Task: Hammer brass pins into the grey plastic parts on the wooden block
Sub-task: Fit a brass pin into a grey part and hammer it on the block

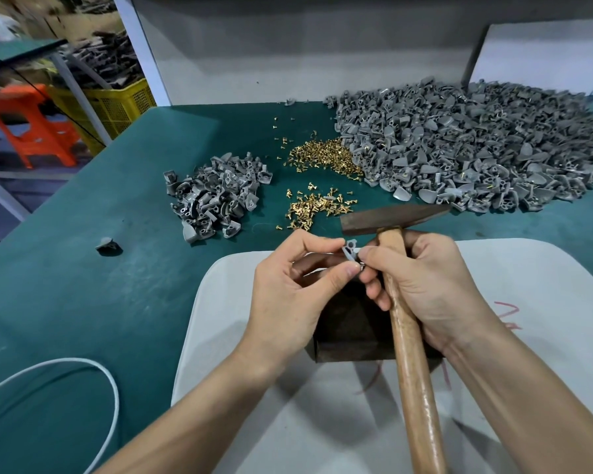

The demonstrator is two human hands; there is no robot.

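My left hand (288, 292) pinches one grey plastic part (350, 249) between thumb and forefinger, just above the wooden block (350, 323). The part stands roughly upright, its holed face towards me. My right hand (421, 285) curls round the hammer (408, 336), its fingertips meeting the part's lower end. The handle runs away from me across the block, and the head lies crosswise beyond it with the tapered end to the right. The block sits on a white board (254, 388) on the green table (117, 234). Beyond the block lie brass pins (308, 206), flanked by grey part heaps.
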